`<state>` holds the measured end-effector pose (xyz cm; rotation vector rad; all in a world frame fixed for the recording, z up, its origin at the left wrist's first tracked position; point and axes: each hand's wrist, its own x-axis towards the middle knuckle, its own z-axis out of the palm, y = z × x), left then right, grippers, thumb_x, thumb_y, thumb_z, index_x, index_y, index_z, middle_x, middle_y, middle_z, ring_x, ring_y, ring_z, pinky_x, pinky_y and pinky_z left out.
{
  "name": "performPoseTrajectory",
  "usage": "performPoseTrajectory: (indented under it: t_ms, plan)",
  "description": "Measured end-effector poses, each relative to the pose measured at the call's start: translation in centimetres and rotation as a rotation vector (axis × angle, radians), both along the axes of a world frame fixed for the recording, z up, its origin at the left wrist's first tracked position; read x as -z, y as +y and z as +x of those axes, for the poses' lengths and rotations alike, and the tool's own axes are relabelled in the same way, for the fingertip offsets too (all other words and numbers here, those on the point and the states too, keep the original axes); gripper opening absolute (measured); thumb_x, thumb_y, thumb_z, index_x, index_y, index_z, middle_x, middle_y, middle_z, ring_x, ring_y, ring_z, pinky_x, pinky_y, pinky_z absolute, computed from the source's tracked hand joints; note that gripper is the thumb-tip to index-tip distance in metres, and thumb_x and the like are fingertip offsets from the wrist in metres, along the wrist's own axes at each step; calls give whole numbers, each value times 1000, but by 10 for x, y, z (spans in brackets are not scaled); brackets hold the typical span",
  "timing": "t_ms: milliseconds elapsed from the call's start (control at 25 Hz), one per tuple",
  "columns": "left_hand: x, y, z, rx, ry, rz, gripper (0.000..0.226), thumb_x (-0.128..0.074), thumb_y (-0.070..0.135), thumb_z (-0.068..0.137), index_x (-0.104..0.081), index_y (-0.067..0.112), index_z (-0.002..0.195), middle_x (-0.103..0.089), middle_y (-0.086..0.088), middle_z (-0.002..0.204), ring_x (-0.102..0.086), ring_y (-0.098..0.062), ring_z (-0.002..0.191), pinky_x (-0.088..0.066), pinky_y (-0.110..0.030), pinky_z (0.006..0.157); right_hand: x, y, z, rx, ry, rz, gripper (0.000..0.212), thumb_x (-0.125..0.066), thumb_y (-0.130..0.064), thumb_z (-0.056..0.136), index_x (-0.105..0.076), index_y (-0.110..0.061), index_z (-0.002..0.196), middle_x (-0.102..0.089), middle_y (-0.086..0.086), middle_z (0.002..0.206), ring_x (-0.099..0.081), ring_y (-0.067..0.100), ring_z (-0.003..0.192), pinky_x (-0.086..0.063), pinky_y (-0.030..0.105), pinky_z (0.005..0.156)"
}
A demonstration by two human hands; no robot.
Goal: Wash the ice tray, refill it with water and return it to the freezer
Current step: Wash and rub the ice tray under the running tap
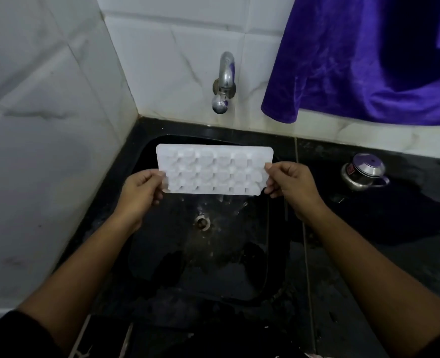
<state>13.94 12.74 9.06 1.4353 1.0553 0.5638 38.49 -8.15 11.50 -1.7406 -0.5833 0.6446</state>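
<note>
Two hands hold a white plastic ice tray up over a black stone sink. The left hand pinches the tray's left end with curled fingers. The right hand pinches the right end the same way. The tray is tipped on its long edge (its bumpy cups face the camera), and drops fall from its bottom edge toward the round metal drain. A shiny metal tap sticks out of the white tiled wall above. A purple cloth hangs at the upper right. A small steel pot with a lid sits on the wet black counter.
</note>
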Motion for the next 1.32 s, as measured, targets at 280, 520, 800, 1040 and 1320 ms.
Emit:
performPoseTrajectory:
  t_ms: [280, 520, 800, 1040, 1320]
  plan:
    - [-29, -3, -10, -37, -35, 122, 26, -60, 30, 103, -79, 19, 88, -70, 3, 64, -61, -7, 57, -49, -22, 57, -34, 12, 14, -71, -37, -57, 40, -64, -34, 103, -63, -9, 72, -56, -2, 52, -54, 12, 43, -44, 23, 43]
    - [-34, 17, -16, 24, -31, 118, 26, -54, 17, 105, -71, 18, 85, -67, 1, 68, -54, -9, 46, -43, -18, 46, -39, 13, 8, -98, 127, -31, 21, -65, -27, 102, -71, -10, 92, -73, 8, 76, -69, 17, 60, -56, 28, 55]
    - [-7, 43, -20, 16, -151, -162, 17, -58, 24, 104, -75, 20, 105, -80, 0, 101, -76, -21, 91, -61, -37, 73, -1, 23, -23, 28, 279, -9, 17, -61, -17, 102, -74, -7, 108, -78, 12, 96, -74, 23, 81, -63, 37, 69]
    - [20, 63, -16, 93, -242, -347, 39, -56, 18, 100, -58, 15, 139, -73, -9, 128, -70, -32, 117, -58, -49, 88, 21, 38, -40, 150, 315, 38, 30, -64, 3, 95, -65, -11, 122, -77, 7, 101, -75, 18, 83, -60, 30, 63]
    - [24, 72, -10, 93, -350, -503, 51, -38, 44, 110, -57, 11, 143, -70, -12, 133, -69, -29, 120, -64, -36, 81, 17, 69, -35, 46, 302, -74, 20, -64, -9, 99, -70, -8, 118, -77, 10, 98, -74, 22, 81, -60, 34, 66]
